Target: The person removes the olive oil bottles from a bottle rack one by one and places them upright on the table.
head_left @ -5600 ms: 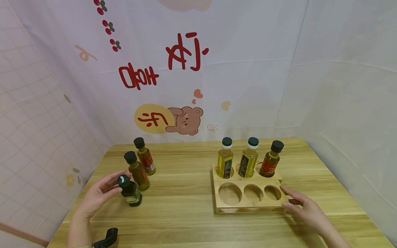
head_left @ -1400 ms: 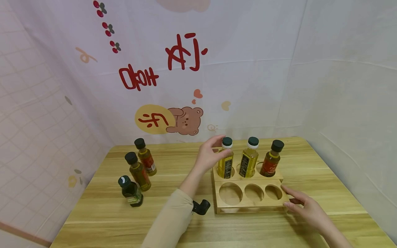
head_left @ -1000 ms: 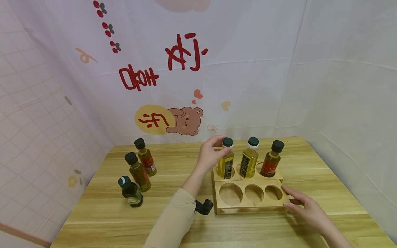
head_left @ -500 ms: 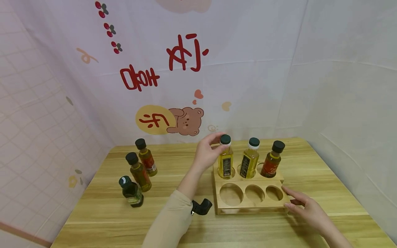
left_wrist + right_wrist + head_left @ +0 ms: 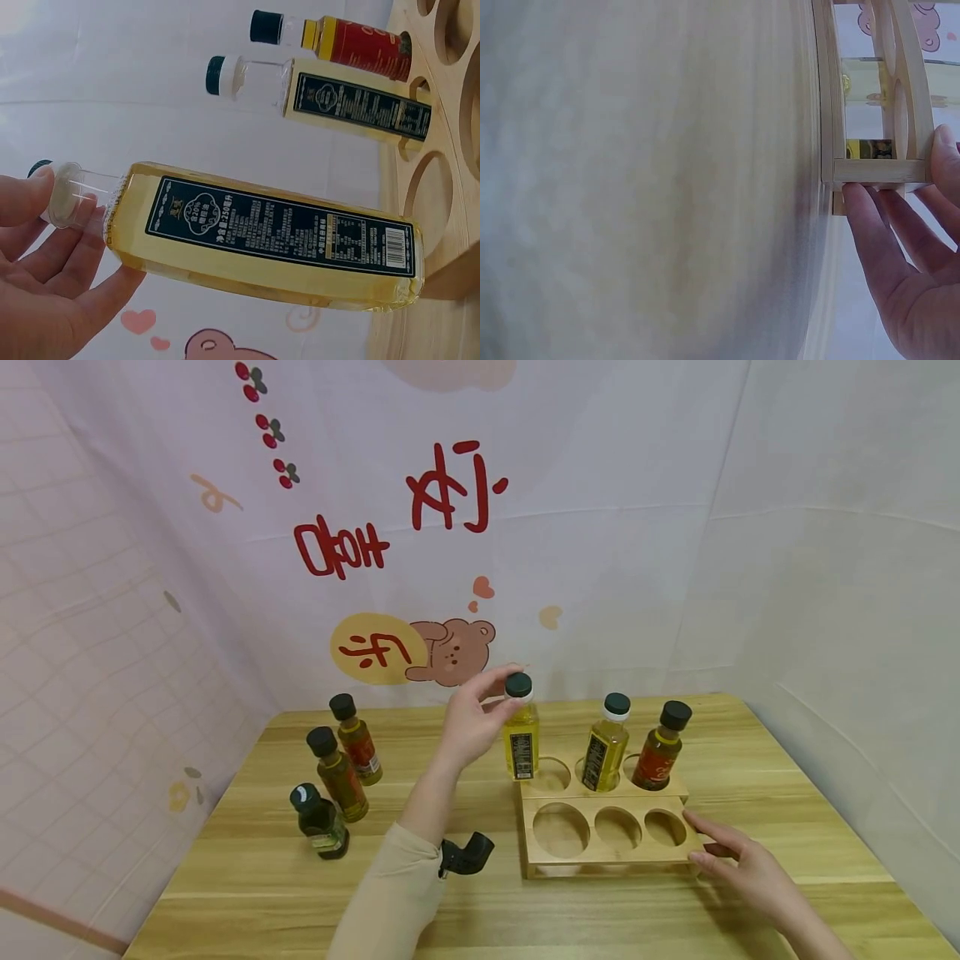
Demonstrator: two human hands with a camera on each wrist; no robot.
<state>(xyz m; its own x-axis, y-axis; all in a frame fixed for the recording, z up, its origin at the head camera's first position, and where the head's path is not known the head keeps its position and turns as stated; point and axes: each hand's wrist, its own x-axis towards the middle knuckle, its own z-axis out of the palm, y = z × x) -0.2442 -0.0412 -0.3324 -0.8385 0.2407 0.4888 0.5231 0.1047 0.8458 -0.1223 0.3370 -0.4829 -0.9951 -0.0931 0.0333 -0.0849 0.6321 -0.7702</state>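
Observation:
My left hand (image 5: 474, 720) holds a yellow oil bottle (image 5: 522, 739) with a green cap by its neck, upright and raised at the left end of the wooden bottle rack (image 5: 645, 802). The left wrist view shows the thumb at the cap and the fingers behind the neck of this oil bottle (image 5: 277, 232). In the rack's back row stand a second yellow oil bottle (image 5: 606, 752) and a red-labelled bottle (image 5: 657, 762). At the rack's front right corner, my right hand (image 5: 742, 864) grips the side, thumb at the top edge and fingers along the end in the right wrist view.
To the left on the wooden table (image 5: 450, 910) stand a dark green bottle (image 5: 324, 831) and two black-capped bottles, a nearer one (image 5: 343, 785) and a farther one (image 5: 360, 747). A white printed cloth (image 5: 622, 552) hangs behind the table.
My left hand went from the dark green bottle to the rack's back left bottle, then lifted it out of its hole and moved it left. The right hand stays on the rack.

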